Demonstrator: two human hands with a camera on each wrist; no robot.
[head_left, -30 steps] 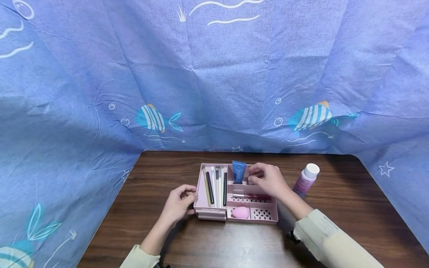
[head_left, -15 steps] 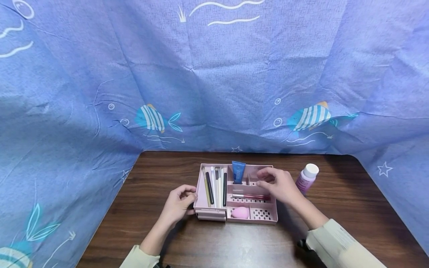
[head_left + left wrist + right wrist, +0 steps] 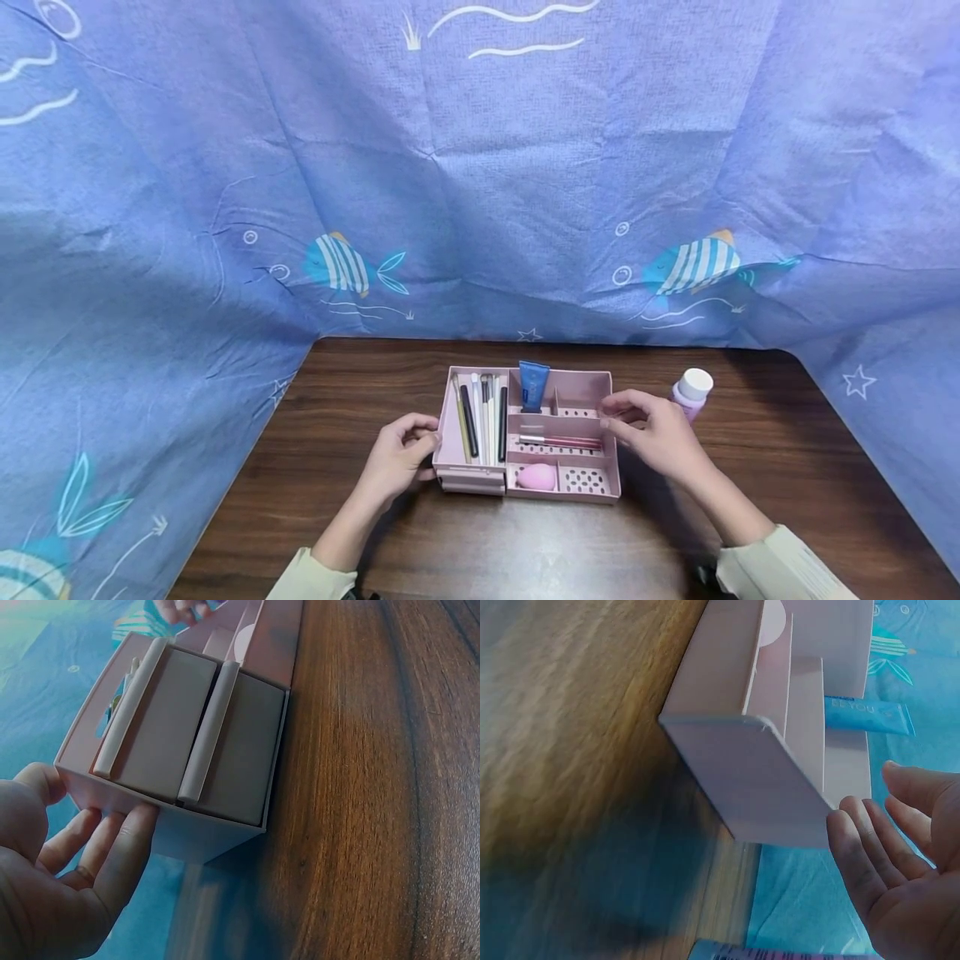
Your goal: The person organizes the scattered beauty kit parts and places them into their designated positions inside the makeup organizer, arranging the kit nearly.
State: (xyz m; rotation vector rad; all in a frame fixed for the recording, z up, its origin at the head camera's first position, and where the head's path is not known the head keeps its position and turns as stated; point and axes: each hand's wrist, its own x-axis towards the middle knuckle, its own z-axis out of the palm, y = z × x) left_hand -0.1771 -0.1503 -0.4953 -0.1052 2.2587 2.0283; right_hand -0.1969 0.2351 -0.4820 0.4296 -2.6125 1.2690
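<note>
A pink makeup organizer [image 3: 564, 493] with compartments and two small front drawers [image 3: 154, 724] sits on the table. My left hand [image 3: 401, 457] holds its left side, thumb at the top rim and fingers against the outer wall. My right hand [image 3: 656, 429] holds nothing; its relaxed fingers are by the right wall, fingertips close to the rim. A blue squeeze tube [image 3: 534, 383] stands upright in a back compartment. Makeup brushes [image 3: 486, 417] and pencils lie in the left section, a slim red tube [image 3: 566, 442] in the middle one. A pink makeup sponge [image 3: 537, 477] fills the front-left one.
To the right of the organizer, behind my right hand, stands a pink-purple bottle [image 3: 692, 392] with a white cap, its lower part hidden. The dark wooden table [image 3: 360, 375] meets a blue fish-patterned cloth [image 3: 495, 208] at its back edge.
My right hand has drawn away from beside the blue squeeze tube, to the right and nearer the front, baring the back-right compartment. The left hand stays on the makeup organizer.
</note>
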